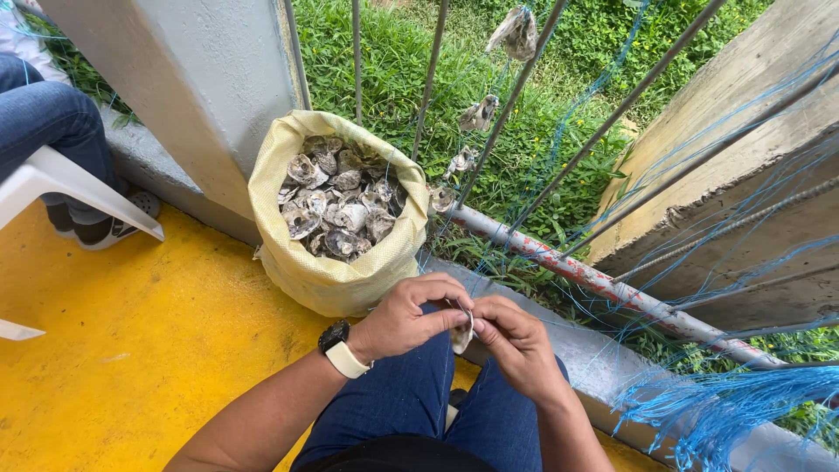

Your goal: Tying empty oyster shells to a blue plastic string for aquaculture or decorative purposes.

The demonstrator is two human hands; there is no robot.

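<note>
Seated on the yellow floor [131, 350], I pinch an oyster shell [462, 336] between both hands above my knees: my left hand [406, 316] grips it from one side, my right hand [516, 345] closes on the other, fingertips meeting so the shell stays steady close to my eyes. A yellow sack [323, 271] of more shells [341, 205] stands open just beyond my hands, within easy reach. Blue line [725, 406] hangs bunched at my right, and shells [479, 114] dangle along strands by the railing bars [516, 87], clear of the grass [393, 61]. Another person's legs [48, 122] show beside a white chair [61, 179].
</note>
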